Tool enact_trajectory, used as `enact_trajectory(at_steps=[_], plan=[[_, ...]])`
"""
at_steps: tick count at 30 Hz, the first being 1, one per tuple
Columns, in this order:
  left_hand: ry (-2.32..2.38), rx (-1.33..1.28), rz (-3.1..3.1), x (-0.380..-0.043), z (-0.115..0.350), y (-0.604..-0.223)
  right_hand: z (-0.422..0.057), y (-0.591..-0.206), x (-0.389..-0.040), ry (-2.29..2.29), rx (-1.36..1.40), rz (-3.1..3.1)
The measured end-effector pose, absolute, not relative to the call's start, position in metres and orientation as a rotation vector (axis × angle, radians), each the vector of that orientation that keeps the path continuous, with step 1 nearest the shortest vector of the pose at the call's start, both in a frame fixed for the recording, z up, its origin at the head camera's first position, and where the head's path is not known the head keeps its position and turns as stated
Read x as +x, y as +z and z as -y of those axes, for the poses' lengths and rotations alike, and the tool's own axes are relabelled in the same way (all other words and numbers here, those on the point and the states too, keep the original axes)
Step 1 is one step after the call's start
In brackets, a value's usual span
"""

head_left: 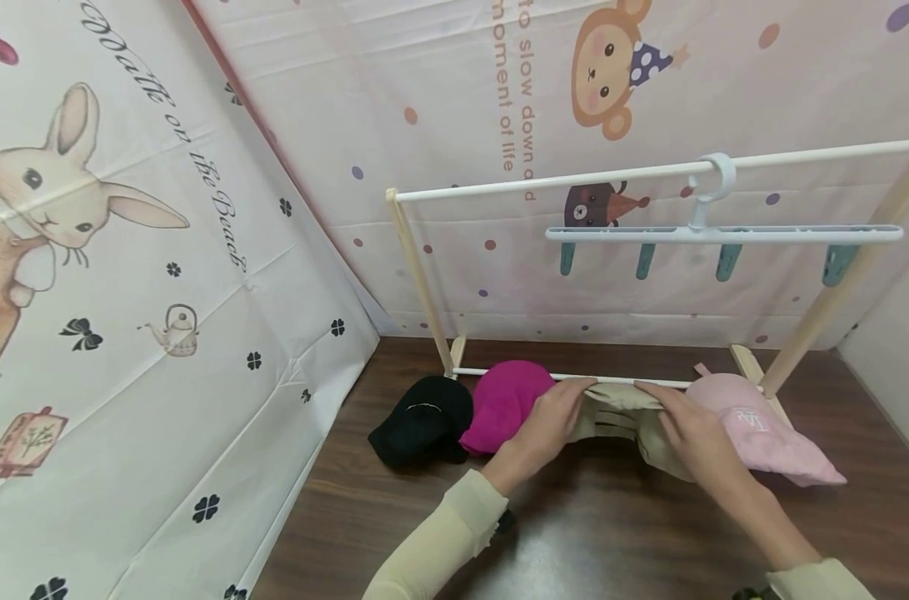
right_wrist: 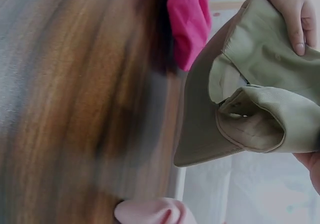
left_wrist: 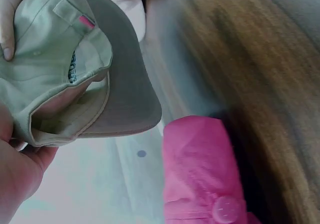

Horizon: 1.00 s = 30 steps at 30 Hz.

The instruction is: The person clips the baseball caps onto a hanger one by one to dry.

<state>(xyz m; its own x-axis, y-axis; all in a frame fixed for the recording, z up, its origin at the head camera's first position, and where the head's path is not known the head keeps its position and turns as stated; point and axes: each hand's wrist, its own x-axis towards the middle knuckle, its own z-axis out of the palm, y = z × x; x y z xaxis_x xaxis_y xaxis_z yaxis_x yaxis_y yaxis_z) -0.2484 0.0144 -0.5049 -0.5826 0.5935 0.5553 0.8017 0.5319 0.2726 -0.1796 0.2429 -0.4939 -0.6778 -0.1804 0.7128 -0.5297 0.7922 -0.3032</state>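
Observation:
Both hands hold a khaki baseball cap above the floor, in front of the rack's low bar. My left hand grips one side of it and my right hand the other, with the fingertips over its top edge. In the left wrist view the cap shows its back opening, strap and grey-brown brim. Seen from the right wrist, the brim points away from the hands. A magenta cap lies just left of my left hand. Beside my right hand rests a light pink cap with white letters.
A black cap lies at the far left of the row. Behind stands a rack with a white top rail and wooden posts. From the rail hangs a white hanger with several green clips. Printed cloths cover the walls.

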Motion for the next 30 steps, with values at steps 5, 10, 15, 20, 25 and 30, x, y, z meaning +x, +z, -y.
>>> enact_trajectory(at_steps=[5,10,15,20,25,30], plan=[[-0.785,-1.121,2.354,-0.248,-0.015,-0.497,-0.243,-0.479,-0.178,0.674,0.461,2.343],[-0.857,-1.125,2.342,-0.249,-0.016,-0.490,-0.243,-0.471,-0.180,0.667,0.460,2.340],[-0.855,-1.134,2.313,-0.252,-0.015,-0.484,-0.244,-0.464,-0.184,0.650,0.487,2.305],[-0.826,-1.122,2.330,-0.254,-0.016,-0.475,-0.244,-0.459,-0.185,0.685,0.476,2.306],[-0.807,-1.104,2.358,-0.254,-0.015,-0.469,-0.244,-0.453,-0.186,0.749,0.478,2.327],[-0.801,-1.088,2.372,-0.255,-0.014,-0.465,-0.245,-0.445,-0.190,0.706,0.511,2.360]])
